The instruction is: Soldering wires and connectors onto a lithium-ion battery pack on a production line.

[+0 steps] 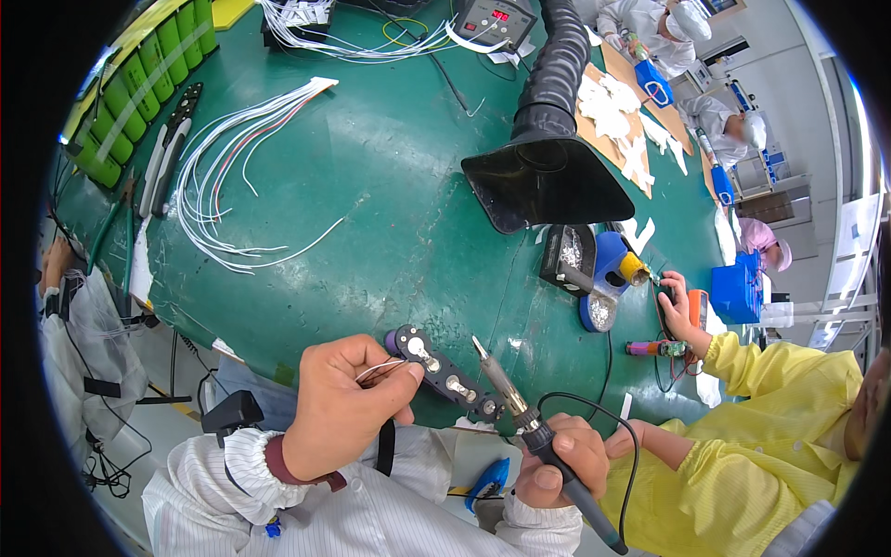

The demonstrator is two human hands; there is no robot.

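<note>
My left hand (348,399) is closed in a pinch on thin white and dark red wires (379,368). Its fingertips are right at the left end of a long black holder (461,383) with shiny round metal tabs. A bit of purple shows at that end; whether the fingers also grip the holder is hidden. In my right hand (568,455) is a soldering iron (531,429) with a dark handle, its bare tip pointing up and left. The tip hangs just above the holder, apart from it.
White wires (218,186) fan out at the left, beside wire strippers (167,158) and green cells (139,97). A black fume-extractor hood (548,176) hangs over the green bench (399,186). Behind the iron stands a blue iron stand (608,265). A yellow-sleeved co-worker (742,436) works at the right.
</note>
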